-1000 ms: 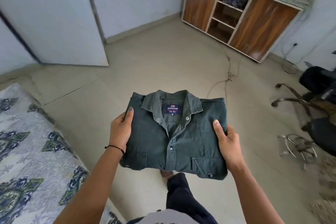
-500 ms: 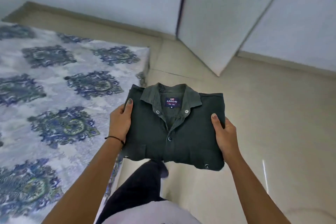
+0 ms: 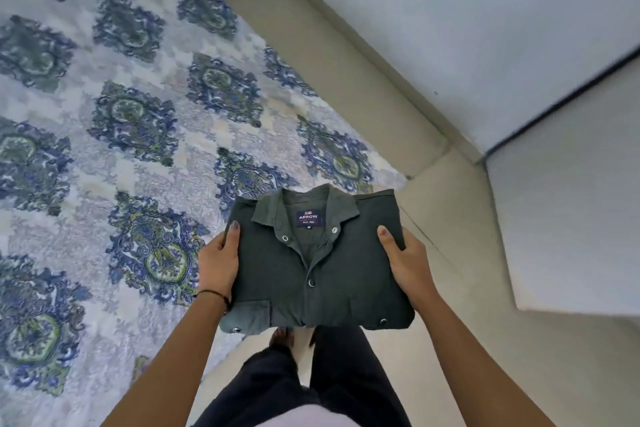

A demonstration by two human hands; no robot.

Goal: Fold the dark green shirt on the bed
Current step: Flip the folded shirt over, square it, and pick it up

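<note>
Both arms reach forward, left hand (image 3: 218,262) and right hand (image 3: 408,263) gripping opposite sides of the folded shirt (image 3: 318,274), thumbs on top.

You turn further left, the patterned bed (image 3: 131,156) now filling most of the view, the folded dark green shirt (image 3: 322,274) now at the bed's edge, wooden cabinet and chair gone from sight.
</note>
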